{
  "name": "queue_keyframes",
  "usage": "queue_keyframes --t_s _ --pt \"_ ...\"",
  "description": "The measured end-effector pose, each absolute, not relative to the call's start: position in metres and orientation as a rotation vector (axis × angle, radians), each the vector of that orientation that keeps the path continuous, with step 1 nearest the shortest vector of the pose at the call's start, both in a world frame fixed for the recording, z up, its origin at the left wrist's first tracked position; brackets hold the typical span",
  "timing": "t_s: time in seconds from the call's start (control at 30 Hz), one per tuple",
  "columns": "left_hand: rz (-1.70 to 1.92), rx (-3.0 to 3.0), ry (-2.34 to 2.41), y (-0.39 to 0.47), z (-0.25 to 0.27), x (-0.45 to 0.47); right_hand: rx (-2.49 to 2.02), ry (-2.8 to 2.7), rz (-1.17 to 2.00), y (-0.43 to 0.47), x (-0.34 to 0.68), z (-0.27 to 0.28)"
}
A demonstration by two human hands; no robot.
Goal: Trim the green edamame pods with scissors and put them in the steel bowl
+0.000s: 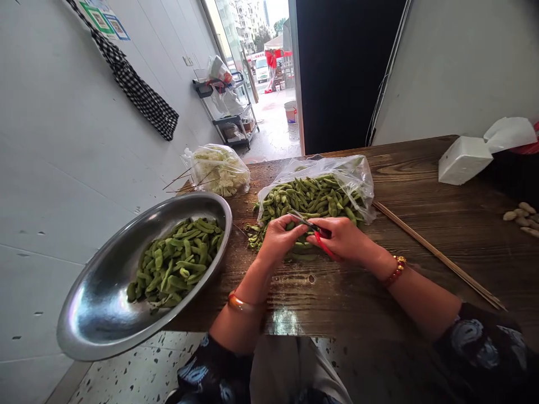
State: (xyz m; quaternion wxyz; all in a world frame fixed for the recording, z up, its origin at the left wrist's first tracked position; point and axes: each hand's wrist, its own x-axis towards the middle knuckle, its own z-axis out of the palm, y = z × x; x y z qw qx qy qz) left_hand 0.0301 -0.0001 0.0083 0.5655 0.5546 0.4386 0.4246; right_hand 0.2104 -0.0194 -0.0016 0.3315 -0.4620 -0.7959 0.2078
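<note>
My right hand (342, 238) is closed around scissors (323, 247) with red handles, their blades pointing left toward my other hand. My left hand (278, 240) pinches a green edamame pod (290, 225) by the blade tips; the fingers partly hide it. Just beyond both hands, a heap of edamame pods (307, 193) spills from a clear plastic bag (357, 177) onto the wooden table. Small trimmings (254, 235) lie left of the heap. A steel basin (101, 314) at the left holds many more pods (177, 261).
A clear bag of pale florets (221, 171) with thin skewers sits behind the basin. Bamboo skewers (438, 252) lie diagonally on the right. A tissue pack (465, 160) and peanuts (524, 216) are farther right. The basin overhangs the table's front edge.
</note>
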Motion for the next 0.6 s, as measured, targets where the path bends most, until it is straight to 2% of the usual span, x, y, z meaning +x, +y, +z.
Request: queue_keyframes --t_s 0.3,0.6 --pt "0.907 1.101 0.951 0.004 0.01 0.024 -1.162 -2.085 0.607 -0.017 0.213 -0.002" --pt "1.187 0.738 0.839 0.014 0.012 0.022 -1.264 -1.857 0.61 -0.012 0.218 -0.006"
